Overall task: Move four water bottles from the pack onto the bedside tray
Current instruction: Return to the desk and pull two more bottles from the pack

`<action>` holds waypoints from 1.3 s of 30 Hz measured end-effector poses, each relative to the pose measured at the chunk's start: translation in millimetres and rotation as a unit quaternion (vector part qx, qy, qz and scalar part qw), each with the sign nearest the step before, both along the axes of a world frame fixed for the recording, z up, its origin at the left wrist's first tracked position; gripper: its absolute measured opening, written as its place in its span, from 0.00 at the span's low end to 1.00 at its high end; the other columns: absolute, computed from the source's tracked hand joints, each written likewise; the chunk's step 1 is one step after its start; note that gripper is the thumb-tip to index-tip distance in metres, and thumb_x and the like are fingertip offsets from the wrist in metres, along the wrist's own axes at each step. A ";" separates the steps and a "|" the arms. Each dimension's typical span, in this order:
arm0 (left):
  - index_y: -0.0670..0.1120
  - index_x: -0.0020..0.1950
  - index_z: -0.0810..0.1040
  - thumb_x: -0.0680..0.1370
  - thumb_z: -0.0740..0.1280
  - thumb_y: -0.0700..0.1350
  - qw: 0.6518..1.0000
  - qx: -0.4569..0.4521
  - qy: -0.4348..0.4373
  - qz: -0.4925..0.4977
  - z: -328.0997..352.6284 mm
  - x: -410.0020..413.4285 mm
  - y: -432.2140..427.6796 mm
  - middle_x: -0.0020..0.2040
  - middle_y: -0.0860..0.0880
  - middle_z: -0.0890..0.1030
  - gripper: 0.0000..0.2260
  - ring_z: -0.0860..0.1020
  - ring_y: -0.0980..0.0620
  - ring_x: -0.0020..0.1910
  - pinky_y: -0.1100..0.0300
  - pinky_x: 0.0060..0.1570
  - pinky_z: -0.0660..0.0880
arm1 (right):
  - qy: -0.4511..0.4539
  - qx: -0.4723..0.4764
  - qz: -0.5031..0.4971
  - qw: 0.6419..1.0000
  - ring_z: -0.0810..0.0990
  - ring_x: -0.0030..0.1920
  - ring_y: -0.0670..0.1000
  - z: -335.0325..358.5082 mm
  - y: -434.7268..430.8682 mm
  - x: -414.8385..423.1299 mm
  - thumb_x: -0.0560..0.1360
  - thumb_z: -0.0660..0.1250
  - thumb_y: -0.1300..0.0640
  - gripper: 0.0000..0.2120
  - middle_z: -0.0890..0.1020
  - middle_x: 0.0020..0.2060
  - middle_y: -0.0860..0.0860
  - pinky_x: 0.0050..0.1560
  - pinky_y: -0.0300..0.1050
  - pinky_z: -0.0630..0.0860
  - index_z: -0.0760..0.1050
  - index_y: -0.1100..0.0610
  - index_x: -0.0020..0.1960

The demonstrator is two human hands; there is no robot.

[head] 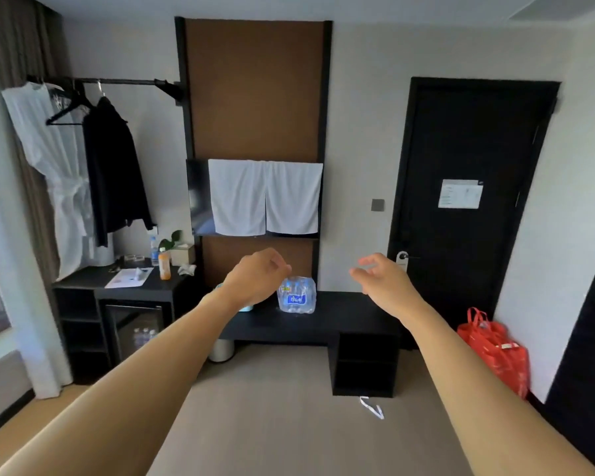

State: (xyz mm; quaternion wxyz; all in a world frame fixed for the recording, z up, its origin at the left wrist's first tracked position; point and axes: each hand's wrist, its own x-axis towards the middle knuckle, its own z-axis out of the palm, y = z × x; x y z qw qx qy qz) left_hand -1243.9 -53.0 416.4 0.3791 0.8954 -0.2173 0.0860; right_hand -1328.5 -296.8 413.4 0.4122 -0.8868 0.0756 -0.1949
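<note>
A shrink-wrapped pack of water bottles (296, 295) with a blue label stands on a low black bench (344, 321) against the far wall. Both my arms are stretched out toward it. My left hand (256, 278) hovers just left of the pack, fingers loosely curled, holding nothing. My right hand (380, 274) hangs in the air to the pack's right, fingers spread and empty. Neither hand touches the pack. No bedside tray is in view.
A black desk (83, 286) at the left carries an orange drink bottle (164, 266), a water bottle (154, 250), papers and a plant. Clothes hang on a rail above. White towels (265, 197) cover the TV. A red bag (495, 352) sits by the black door (468, 201). A small bin (221, 350) stands under the bench.
</note>
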 end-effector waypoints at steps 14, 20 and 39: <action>0.56 0.50 0.80 0.74 0.63 0.61 0.997 -0.008 0.052 0.051 -55.4 412.7 -100.6 0.47 0.55 0.83 0.12 0.83 0.52 0.48 0.53 0.52 0.79 | 0.021 0.019 0.049 0.998 0.76 0.46 0.40 -67.5 -113.9 436.0 0.80 0.66 0.46 0.17 0.79 0.49 0.44 0.42 0.36 0.70 0.74 0.51 0.66; 0.57 0.53 0.80 0.75 0.61 0.63 0.995 0.010 0.075 0.065 -78.6 577.1 -118.1 0.50 0.55 0.83 0.15 0.81 0.52 0.51 0.50 0.56 0.79 | 0.051 -0.002 0.065 0.997 0.75 0.43 0.36 -95.2 -136.3 609.9 0.79 0.66 0.43 0.17 0.74 0.43 0.36 0.37 0.31 0.66 0.72 0.48 0.65; 0.59 0.43 0.81 0.75 0.60 0.59 0.982 0.039 0.184 0.009 -263.7 1046.8 -204.6 0.40 0.63 0.82 0.11 0.79 0.64 0.43 0.64 0.41 0.74 | 0.181 0.040 0.024 0.982 0.79 0.48 0.42 -268.3 -200.0 1043.0 0.81 0.66 0.51 0.13 0.80 0.49 0.45 0.41 0.31 0.71 0.75 0.52 0.64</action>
